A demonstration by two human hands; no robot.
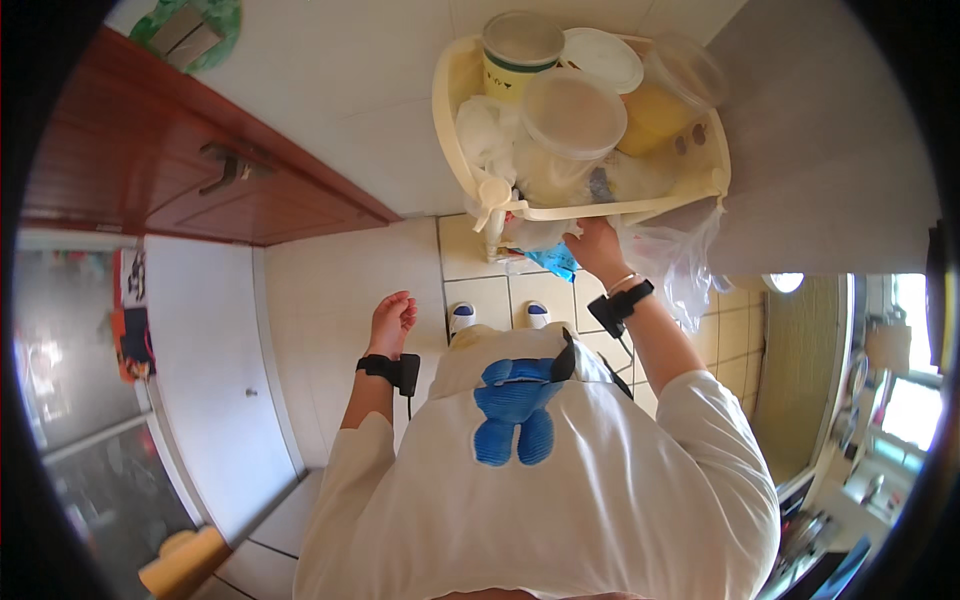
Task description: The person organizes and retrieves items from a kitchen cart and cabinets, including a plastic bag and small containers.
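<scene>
My right hand (pixel 600 250) reaches beneath the front rim of a cream plastic shelf rack (pixel 580 212). Its thumb side shows beside clear plastic bags, while most of its fingers are hidden, so any hold cannot be made out. A blue packet (pixel 553 261) is just left of that hand, on a lower level of the rack. Crumpled clear plastic bags (pixel 680 265) hang to its right. My left hand (pixel 394 320) is off to the left, away from the rack, with its fingers curled in and nothing visible in them.
On the rack's top tier stand a lidded clear tub (pixel 573 112), a yellow canister (pixel 510 80), a white lid (pixel 603 60) and a tilted container (pixel 670 95). A reddish-brown cabinet (pixel 200 150) hangs on the left. A grey panel (pixel 830 140) borders the rack's right side.
</scene>
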